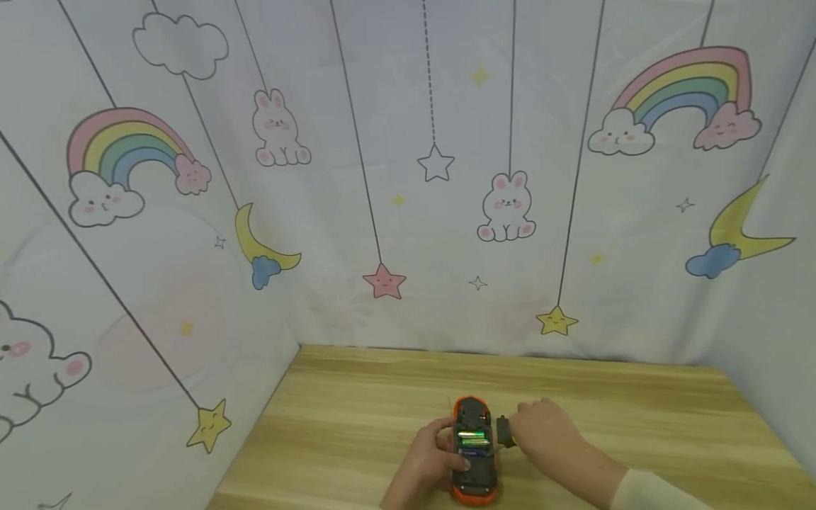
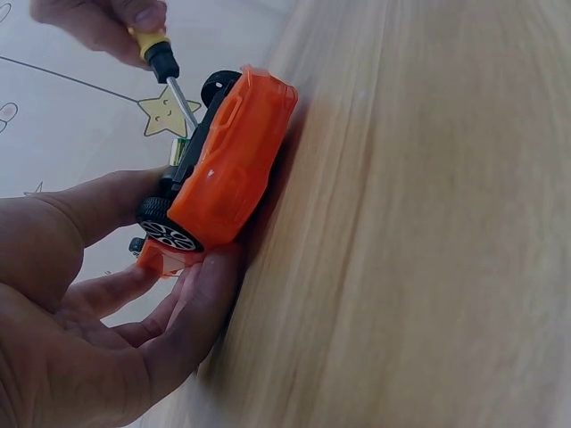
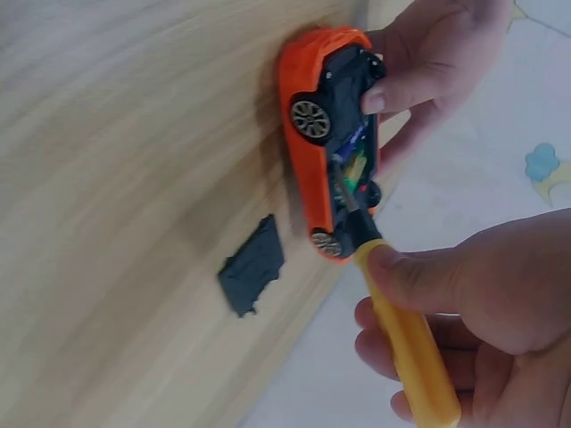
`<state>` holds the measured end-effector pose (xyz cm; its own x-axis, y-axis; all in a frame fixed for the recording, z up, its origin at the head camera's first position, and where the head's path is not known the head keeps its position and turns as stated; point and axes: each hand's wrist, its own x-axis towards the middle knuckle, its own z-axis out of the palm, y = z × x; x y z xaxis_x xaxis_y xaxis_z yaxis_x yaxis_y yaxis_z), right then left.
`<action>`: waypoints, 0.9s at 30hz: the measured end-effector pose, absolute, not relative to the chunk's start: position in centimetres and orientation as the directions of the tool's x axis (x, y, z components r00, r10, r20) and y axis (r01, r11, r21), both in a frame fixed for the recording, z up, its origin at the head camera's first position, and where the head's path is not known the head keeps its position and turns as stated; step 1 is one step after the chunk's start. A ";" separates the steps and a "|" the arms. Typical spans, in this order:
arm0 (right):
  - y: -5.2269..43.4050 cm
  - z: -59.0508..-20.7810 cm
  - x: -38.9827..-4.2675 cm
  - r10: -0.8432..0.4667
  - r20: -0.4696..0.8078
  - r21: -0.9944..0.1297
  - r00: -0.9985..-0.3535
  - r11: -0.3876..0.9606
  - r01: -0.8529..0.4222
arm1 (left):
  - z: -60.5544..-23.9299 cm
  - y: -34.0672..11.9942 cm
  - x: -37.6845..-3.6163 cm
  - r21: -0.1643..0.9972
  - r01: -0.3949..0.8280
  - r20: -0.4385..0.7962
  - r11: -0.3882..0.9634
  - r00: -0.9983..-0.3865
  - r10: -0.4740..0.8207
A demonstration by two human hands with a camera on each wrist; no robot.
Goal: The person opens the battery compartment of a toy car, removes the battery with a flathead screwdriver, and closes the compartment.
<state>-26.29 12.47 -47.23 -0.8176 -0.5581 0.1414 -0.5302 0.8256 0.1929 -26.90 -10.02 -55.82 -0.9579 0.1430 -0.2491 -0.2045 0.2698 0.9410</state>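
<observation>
An orange toy car [image 1: 474, 476] lies upside down, its black underside up and its battery compartment uncovered. Green batteries [image 1: 472, 438] and a dark blue one sit inside. My left hand [image 1: 423, 457] grips the car at its sides, the thumb pressing on the underside. In my right hand [image 1: 553, 439] is a screwdriver [image 3: 406, 343] with a yellow handle. Its metal shaft reaches down to the compartment, the tip at the batteries in the right wrist view. Beside the car lies a loose black battery cover [image 3: 253, 266], partly overlapped by my right hand in the head view.
The wood-grain table [image 1: 357, 397] is enclosed by white cloth walls [image 1: 440, 234] printed with rainbows, rabbits, moons and stars. The back wall meets the table's far edge.
</observation>
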 end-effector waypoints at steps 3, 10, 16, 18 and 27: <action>13.8 -48.1 -26.4 -0.568 0.164 0.104 -0.806 0.823 -0.559 | -55.7 -9.9 -27.0 0.941 -0.218 -0.259 0.258 -0.956 0.137; 16.4 -50.4 -26.5 -0.550 0.159 -0.200 -0.820 0.795 -0.573 | -55.6 -9.8 -27.2 0.925 -0.270 -0.311 0.267 -0.942 0.127; 17.5 -52.0 -26.2 -0.483 0.041 -0.469 -0.875 0.764 -0.444 | -56.0 -10.1 -26.9 0.945 -0.252 -0.287 0.208 -0.944 0.162; 17.8 -52.6 -26.3 -0.484 0.005 -0.534 -0.875 0.738 -0.411 | -56.2 -10.2 -26.8 0.950 -0.254 -0.286 0.180 -0.940 0.183; 17.7 -53.3 -26.5 -0.436 -0.128 -0.656 -0.891 0.711 -0.254 | -56.5 -10.3 -27.1 0.950 -0.279 -0.304 0.142 -0.930 0.206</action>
<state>-26.54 17.71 -53.29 -0.8907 -0.4364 -0.1276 -0.2544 0.7110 -0.6556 -27.09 -10.34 -56.53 -0.9300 0.2061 -0.3043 -0.2793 0.1419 0.9497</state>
